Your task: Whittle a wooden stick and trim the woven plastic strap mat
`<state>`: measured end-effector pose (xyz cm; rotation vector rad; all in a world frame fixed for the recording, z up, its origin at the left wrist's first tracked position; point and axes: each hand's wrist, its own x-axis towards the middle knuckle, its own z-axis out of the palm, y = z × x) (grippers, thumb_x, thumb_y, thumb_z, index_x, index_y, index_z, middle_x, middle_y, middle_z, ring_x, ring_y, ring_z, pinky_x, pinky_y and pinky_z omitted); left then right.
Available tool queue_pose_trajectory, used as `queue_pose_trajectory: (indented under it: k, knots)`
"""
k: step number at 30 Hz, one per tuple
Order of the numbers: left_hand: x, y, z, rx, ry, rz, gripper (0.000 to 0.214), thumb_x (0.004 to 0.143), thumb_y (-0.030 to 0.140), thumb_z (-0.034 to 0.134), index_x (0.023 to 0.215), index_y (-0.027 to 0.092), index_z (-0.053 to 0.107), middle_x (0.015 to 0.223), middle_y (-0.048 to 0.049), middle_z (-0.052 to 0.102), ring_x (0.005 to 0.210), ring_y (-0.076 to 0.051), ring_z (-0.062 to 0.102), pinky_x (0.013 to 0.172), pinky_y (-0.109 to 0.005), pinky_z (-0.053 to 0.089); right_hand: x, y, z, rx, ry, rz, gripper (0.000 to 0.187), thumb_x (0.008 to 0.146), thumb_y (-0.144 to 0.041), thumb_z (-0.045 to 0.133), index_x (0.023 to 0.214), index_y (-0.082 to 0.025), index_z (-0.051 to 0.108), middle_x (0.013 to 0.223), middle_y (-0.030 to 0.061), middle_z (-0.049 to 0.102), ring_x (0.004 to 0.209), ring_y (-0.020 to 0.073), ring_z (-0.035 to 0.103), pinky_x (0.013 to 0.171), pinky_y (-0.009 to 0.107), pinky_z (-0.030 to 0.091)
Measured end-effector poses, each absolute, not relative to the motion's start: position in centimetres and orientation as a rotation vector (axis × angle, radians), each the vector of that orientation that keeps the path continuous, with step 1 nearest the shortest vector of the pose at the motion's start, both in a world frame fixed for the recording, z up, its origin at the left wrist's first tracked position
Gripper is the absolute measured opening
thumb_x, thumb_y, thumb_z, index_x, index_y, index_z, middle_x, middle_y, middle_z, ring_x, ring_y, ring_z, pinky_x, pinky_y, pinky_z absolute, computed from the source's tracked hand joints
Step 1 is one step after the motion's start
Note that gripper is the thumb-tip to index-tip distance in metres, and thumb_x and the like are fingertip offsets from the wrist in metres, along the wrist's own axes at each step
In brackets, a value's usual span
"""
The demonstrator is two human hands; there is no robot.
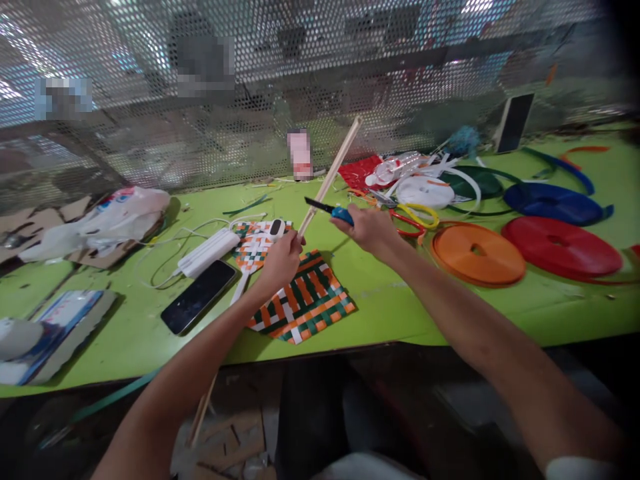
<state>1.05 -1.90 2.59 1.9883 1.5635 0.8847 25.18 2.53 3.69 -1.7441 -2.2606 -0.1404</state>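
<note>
My left hand is closed round a long pale stick, perhaps bamboo or wood, which slants up and away to the right. In my right hand is a utility knife with a blue handle. Its dark blade lies across the stick, a little above my left hand; whether it presses in I cannot tell. Beneath my left hand lies a woven mat of orange, green and white strips. A smaller woven fan-shaped piece with a white handle lies just behind, partly hidden by that hand.
Rolls of orange strip, red strip and blue strip lie right. Scissors with red and yellow handles are near my right hand. A phone and white power strip lie left. Perforated metal mesh stands behind the green table.
</note>
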Motion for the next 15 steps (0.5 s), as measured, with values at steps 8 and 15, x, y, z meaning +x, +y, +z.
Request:
queue_pose_trajectory:
  k: [8, 15]
  knots:
    - [1.14, -1.87, 2.34, 1.994, 1.581, 0.877, 0.029, 0.104, 0.034, 0.040, 0.089, 0.020, 0.059, 0.084, -0.0060, 0.068, 0.076, -0.019, 0.061, 0.069, -0.032, 0.042, 24.84, 2.77, 2.78, -1.695, -2.344, -0.166, 0.085, 0.103, -0.076, 0.010, 0.123, -0.014, 0.064, 0.090, 0.0160, 0.075, 0.081, 0.0327, 0.070, 0.066, 0.033, 0.035]
    - [1.38, -1.87, 2.75, 1.962, 1.557, 0.875, 0.031, 0.105, 0.036, 0.039, 0.087, 0.019, 0.058, 0.082, -0.0057, 0.066, 0.073, -0.018, 0.059, 0.066, -0.030, 0.041, 24.80, 3.38, 2.74, -1.772, -2.319, -0.284, 0.083, 0.105, -0.073, 0.010, 0.125, -0.012, 0.063, 0.102, 0.0213, 0.075, 0.089, 0.0360, 0.070, 0.074, 0.036, 0.037]
